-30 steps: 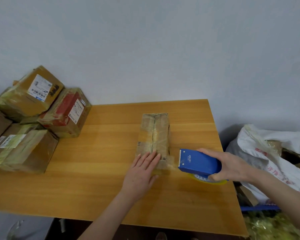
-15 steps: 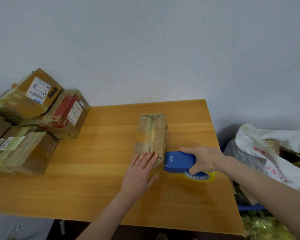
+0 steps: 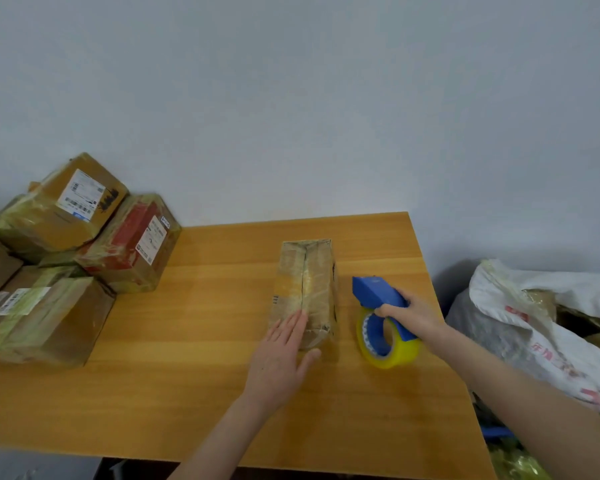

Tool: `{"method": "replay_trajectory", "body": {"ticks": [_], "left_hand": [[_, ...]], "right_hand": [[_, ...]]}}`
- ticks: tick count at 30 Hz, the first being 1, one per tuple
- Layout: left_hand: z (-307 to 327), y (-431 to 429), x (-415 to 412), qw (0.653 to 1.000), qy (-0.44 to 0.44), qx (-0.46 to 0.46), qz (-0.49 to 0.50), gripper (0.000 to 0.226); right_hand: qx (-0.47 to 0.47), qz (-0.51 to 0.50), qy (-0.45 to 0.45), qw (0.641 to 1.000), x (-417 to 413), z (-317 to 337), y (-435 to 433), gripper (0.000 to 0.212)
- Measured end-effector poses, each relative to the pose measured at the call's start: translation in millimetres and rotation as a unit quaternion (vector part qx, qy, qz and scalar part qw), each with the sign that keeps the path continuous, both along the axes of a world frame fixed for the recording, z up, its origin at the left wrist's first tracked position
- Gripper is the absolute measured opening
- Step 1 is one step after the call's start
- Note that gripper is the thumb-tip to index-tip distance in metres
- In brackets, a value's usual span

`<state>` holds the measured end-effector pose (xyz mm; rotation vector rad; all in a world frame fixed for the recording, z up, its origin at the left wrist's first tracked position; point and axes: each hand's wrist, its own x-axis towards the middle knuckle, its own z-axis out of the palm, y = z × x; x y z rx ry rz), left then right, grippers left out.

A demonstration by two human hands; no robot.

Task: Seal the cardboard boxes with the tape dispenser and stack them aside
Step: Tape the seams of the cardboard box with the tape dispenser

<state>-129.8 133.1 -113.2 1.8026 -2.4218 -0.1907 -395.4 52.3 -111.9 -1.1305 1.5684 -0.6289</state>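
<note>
A narrow cardboard box [image 3: 305, 282], wrapped in clear tape, lies lengthwise in the middle of the wooden table [image 3: 205, 393]. My left hand [image 3: 281, 358] presses flat on its near end with straight fingers. My right hand [image 3: 413, 315] grips the handle of the blue tape dispenser [image 3: 374, 292], which sits just right of the box, apart from it. Its yellowish tape roll [image 3: 388, 344] rests on the table.
Several taped boxes [image 3: 49, 271] are piled at the table's left end, some with shipping labels. Off the right edge sit a white sack [image 3: 534, 317] and other bagged clutter. A plain wall runs behind the table.
My right hand has lifted the dispenser off the box's near end and swung it to the box's right side, roll down on the table. My left hand stays pressed on the box.
</note>
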Motion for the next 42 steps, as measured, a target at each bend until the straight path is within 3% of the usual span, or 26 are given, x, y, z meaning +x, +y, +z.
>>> {"method": "replay_trajectory", "body": {"ticks": [2, 6, 8, 11, 14, 16, 18, 21, 24, 28, 34, 38, 42], "left_hand": [[4, 2, 1, 0.998, 0.066, 0.001, 0.015, 0.072], [13, 3, 4, 0.979, 0.191, -0.024, 0.067, 0.056], [16, 0, 9, 0.972, 0.210, -0.019, 0.104, 0.059], [17, -4, 20, 0.960, 0.237, 0.004, 0.146, 0.061], [16, -5, 26, 0.941, 0.279, 0.034, 0.188, 0.067], [16, -11, 21, 0.920, 0.316, 0.083, 0.217, 0.078], [16, -21, 10, 0.889, 0.358, 0.138, 0.249, 0.088], [12, -36, -2, 0.858, 0.396, 0.158, 0.287, 0.073], [10, -49, -5, 0.857, 0.396, 0.149, 0.295, 0.048], [9, -56, -3, 0.861, 0.391, 0.127, 0.300, 0.022], [7, -50, 5, 0.847, 0.446, 0.115, 0.265, 0.029], [6, -45, 14, 0.825, 0.463, 0.171, 0.277, 0.034], [2, -35, 26, 0.845, 0.434, 0.118, 0.289, 0.048]], "right_hand": [[0.055, -0.079, -0.066, 0.993, 10, -15, 7, 0.052], [0.181, -0.173, -0.210, 0.945, 20, -37, 15, 0.045], [0.182, -0.164, -0.158, 0.957, 23, -38, 18, 0.041], [0.115, -0.062, 0.039, 0.991, 17, -29, 17, 0.048], [-0.013, 0.017, 0.229, 0.973, 23, -11, 20, 0.063], [-0.062, 0.043, 0.219, 0.973, 51, 6, 26, 0.067], [-0.052, 0.082, 0.164, 0.982, 89, 13, 33, 0.074], [-0.044, 0.084, 0.140, 0.986, 123, 13, 35, 0.063], [-0.056, 0.068, 0.198, 0.976, 126, 12, 24, 0.050], [-0.055, 0.056, 0.208, 0.975, 128, 9, 17, 0.048], [-0.062, 0.054, 0.192, 0.978, 126, 9, 21, 0.050], [-0.046, 0.058, 0.111, 0.991, 114, 16, 23, 0.050], [-0.073, 0.005, 0.130, 0.989, 93, 18, 28, 0.047]]}}
